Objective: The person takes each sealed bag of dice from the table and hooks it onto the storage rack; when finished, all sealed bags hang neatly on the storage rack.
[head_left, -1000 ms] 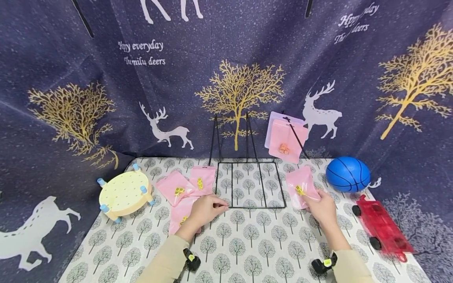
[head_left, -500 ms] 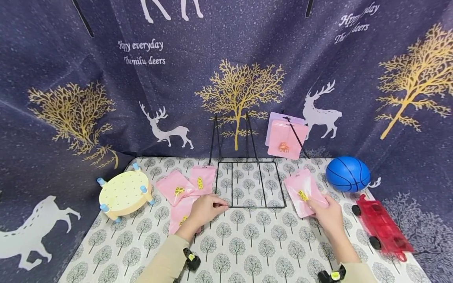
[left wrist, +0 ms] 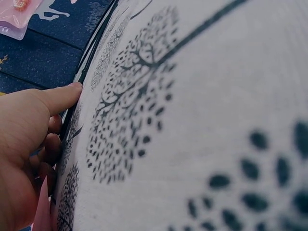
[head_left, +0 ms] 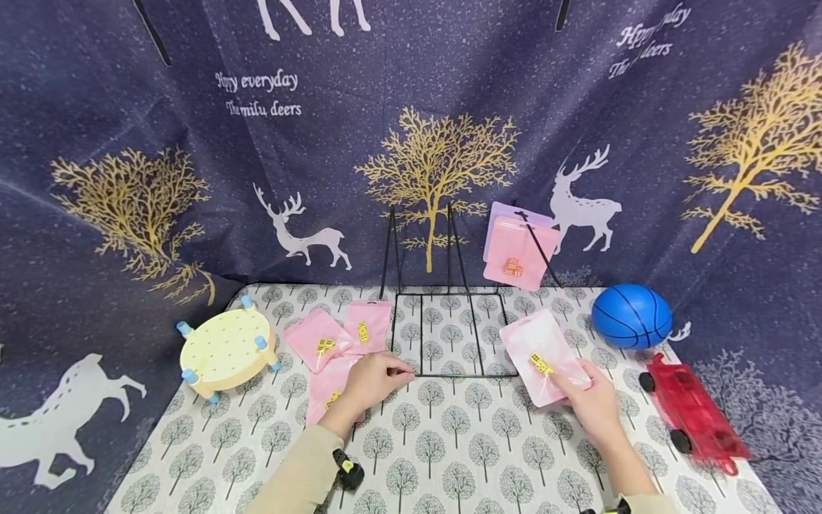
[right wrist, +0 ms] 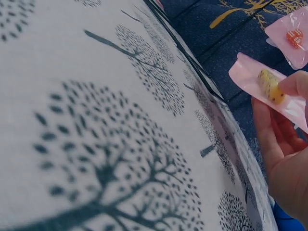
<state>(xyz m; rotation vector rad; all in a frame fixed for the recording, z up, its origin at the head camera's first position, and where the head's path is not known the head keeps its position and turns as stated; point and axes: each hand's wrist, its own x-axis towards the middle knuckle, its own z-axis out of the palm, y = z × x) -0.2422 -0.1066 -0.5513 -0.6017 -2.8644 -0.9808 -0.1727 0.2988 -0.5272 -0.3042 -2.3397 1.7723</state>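
My left arm (head_left: pixel 289 465), one: beige-sleeved, reaching forward and inward. My left hand (head_left: pixel 374 382), one: held low, back upward, thumb side toward the centre, most fingers (left wrist: pixel 48 148) curled, one digit straight, tips drawn in together. My right arm (head_left: pixel 621 464), one: forearm bare, cuff at the bottom edge, angled forward and inward. My right hand (head_left: pixel 594 408), one: pinching, thumb (right wrist: pixel 299 85) on top, fingers beneath. Both hands: well apart.

Head view bright and evenly lit, pale sheen on the bag (head_left: pixel 530 339) right of the rack (head_left: pixel 477 335); wrist views dimmer, nearest cloth (left wrist: pixel 250 154) blurred.
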